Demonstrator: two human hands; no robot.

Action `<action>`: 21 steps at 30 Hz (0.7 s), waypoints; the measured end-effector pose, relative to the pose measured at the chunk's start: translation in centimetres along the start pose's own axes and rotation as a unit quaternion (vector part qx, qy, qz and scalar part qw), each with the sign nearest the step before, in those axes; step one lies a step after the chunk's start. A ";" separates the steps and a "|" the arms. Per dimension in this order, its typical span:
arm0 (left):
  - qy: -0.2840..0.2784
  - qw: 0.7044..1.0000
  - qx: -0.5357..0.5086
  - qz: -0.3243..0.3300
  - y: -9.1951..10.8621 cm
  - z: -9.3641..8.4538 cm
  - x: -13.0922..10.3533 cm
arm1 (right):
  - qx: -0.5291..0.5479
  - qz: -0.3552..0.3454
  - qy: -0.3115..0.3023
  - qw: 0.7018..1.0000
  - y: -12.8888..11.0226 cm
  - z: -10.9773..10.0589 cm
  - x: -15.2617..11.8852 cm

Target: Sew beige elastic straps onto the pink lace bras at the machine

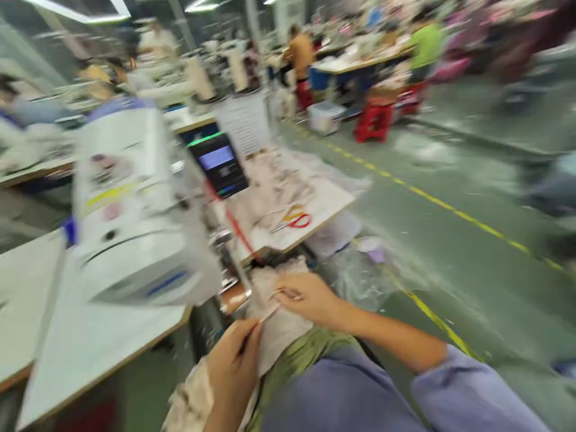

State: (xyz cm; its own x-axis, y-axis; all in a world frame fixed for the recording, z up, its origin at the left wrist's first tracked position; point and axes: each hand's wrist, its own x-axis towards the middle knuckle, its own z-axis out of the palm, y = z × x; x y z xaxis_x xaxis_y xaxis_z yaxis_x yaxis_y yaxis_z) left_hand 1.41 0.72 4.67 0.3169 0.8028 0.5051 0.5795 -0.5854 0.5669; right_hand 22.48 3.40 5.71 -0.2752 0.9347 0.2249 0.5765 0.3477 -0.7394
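Note:
My left hand [236,354] is closed, pinching the edge of a pale beige fabric piece [281,339] over my lap. Just right of it and farther forward, my right hand [306,297] is closed on the same fabric, its fingers curled at the edge. A thin strip of the fabric stretches between both hands. The metal working end of a white sewing machine [135,210] is close to the left of the fabric. More beige cloth lies over my left forearm. The picture is blurred by motion.
Scissors with red and yellow handles [299,219] and beige pieces [279,180] lie on the white table [333,201] ahead. A control screen [217,159] stands beside the machine. Plastic bags [360,276] hang or lie at right. Red stools [374,120] and several people are farther off.

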 end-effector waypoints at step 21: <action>-0.024 0.999 -0.016 -0.040 -1.4 -2.0 0.3 | 0.118 0.010 -0.252 0.960 -0.5 2.7 3.7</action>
State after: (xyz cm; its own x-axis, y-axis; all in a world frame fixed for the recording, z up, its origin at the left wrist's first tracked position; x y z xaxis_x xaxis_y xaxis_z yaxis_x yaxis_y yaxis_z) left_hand -0.80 1.52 5.34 0.3053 0.8517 0.4260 0.5811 -0.5210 0.6252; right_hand 19.08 6.49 5.15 -0.6372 0.7662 -0.0833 0.4122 0.2474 -0.8768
